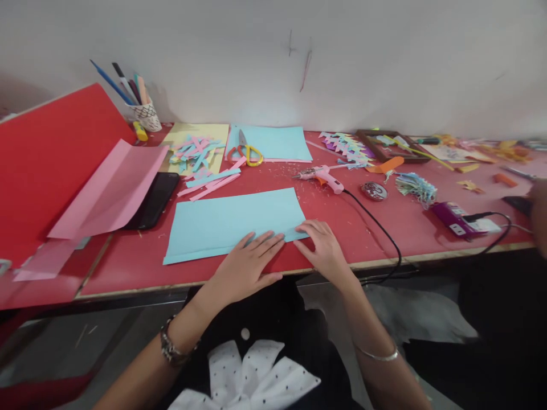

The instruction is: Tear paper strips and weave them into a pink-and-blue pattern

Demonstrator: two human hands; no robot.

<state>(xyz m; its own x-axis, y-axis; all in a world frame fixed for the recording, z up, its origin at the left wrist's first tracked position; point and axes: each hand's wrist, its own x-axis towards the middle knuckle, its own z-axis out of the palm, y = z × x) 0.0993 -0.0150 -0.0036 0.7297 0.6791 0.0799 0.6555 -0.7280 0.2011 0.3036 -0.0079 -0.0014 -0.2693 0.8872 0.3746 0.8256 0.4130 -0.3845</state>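
A sheet of light blue paper (231, 219) lies on the red table in front of me, its near edge showing a narrow folded strip. My left hand (254, 259) rests flat on that near edge, fingers stretched out and slightly apart. At the sheet's near right corner is my right hand (320, 247), with thumb and fingertips closed on the paper's edge. Just beyond the sheet lie loose pink and blue paper strips (216, 185) and a pink glue gun (322, 177) with a black cord.
Scissors (245, 152) lie on more blue paper (286, 142) at the back. Left are a pink sheet (115, 193), a black phone (154, 199), a red board (55, 165) and a pen cup (146, 115). A purple power strip (457, 219) sits right, near another person's hand (539, 213).
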